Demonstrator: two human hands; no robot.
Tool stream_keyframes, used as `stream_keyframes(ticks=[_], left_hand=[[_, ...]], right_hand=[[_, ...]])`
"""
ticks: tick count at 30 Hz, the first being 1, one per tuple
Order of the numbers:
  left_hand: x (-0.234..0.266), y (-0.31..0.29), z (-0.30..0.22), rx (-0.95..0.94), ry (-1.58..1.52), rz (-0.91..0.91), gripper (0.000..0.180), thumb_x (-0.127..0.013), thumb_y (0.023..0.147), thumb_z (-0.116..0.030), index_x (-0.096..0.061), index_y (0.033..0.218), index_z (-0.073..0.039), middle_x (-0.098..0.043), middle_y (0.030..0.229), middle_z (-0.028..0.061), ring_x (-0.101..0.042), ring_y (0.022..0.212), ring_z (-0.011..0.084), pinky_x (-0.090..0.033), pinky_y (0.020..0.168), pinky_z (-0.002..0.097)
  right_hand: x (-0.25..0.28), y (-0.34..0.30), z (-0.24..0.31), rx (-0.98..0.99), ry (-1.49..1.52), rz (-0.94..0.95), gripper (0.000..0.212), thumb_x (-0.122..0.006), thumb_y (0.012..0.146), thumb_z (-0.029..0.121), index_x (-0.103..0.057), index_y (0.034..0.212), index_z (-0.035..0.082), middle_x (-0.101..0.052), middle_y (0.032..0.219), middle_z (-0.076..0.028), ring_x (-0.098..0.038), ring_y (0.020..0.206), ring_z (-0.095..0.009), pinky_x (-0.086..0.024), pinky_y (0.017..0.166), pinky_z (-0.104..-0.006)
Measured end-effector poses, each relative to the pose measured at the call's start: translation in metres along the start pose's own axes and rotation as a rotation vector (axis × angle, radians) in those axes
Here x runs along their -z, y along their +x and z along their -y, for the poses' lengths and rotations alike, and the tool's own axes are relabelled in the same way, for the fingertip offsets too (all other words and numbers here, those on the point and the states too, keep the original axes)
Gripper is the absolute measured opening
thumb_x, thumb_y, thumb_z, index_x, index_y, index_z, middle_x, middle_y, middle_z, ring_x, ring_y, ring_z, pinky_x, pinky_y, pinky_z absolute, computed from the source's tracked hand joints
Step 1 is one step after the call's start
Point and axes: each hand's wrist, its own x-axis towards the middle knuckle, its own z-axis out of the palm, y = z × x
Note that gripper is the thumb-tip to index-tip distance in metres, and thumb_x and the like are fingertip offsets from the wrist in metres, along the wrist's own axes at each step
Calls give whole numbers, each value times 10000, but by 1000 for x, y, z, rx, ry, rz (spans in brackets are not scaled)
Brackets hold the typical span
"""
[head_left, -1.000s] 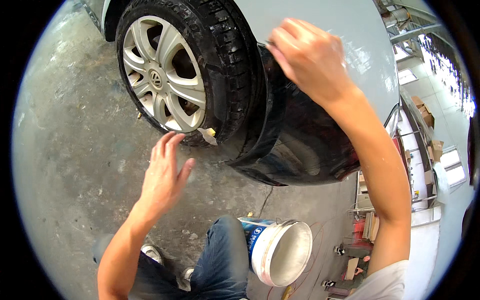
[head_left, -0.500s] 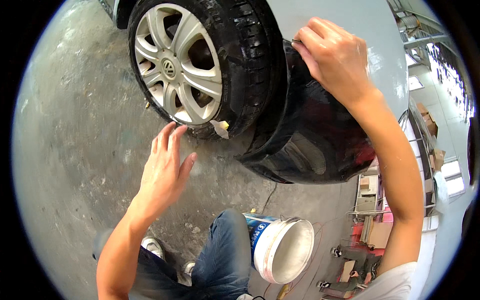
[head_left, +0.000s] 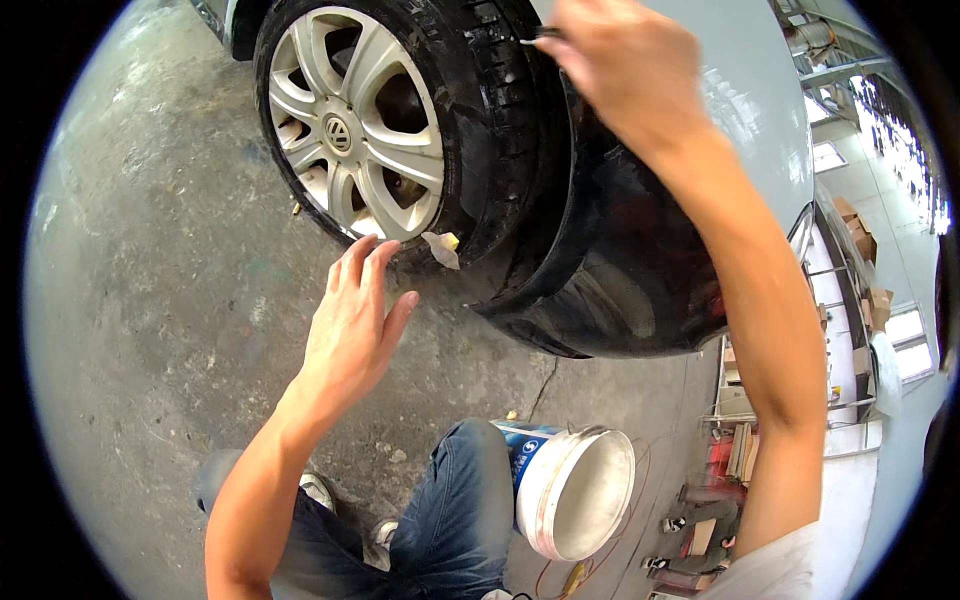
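My right hand (head_left: 635, 75) is up at the wheel arch, over the car's pale grey panel (head_left: 735, 60). Its fingers are pinched on a small dark piece with a pale tip (head_left: 543, 36), whose kind I cannot make out; motion blurs the hand. Below it curves the glossy black bumper (head_left: 630, 270). To the left stands the wheel, a black tyre (head_left: 490, 120) around a silver rim (head_left: 380, 130). My left hand (head_left: 355, 315) is open, fingers spread, its fingertips at the tyre's lower edge; whether they touch it I cannot tell.
A crumpled whitish scrap with a yellow bit (head_left: 443, 250) shows against the tyre's lower part. Beside my knee (head_left: 460, 490) stands a white bucket (head_left: 585, 495) with a blue label. Cables, boxes and shelving (head_left: 740, 420) lie off to the right, over the grey concrete floor (head_left: 180, 300).
My right hand has moved up and left toward the tyre, and the pale tip of the small piece now shows. The left hand has shifted slightly right, still open.
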Motion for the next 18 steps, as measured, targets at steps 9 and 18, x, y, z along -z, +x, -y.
stream_keyframes(ticks=[9, 18], left_hand=[[-11, 46, -30, -415, 215, -78, 670, -724, 892, -112, -462, 1505, -44, -411, 1619, 154, -381, 1508, 326, -335, 1236, 453], [-30, 179, -128, -981, 454, -157, 832, -695, 947, -380, -310, 1611, -57, -243, 1704, 139, -215, 1583, 257, -176, 1308, 415]], right_hand=[[128, -302, 60, -1443, 1064, 339, 129, -616, 1046, 143, -560, 1002, 35, -644, 729, -49, -604, 592, -101, -508, 563, -275], [123, -547, 300, -2028, 1718, 879, 336, -741, 910, 65, -620, 1221, 20, -710, 988, -87, -709, 832, -189, -590, 733, -343]])
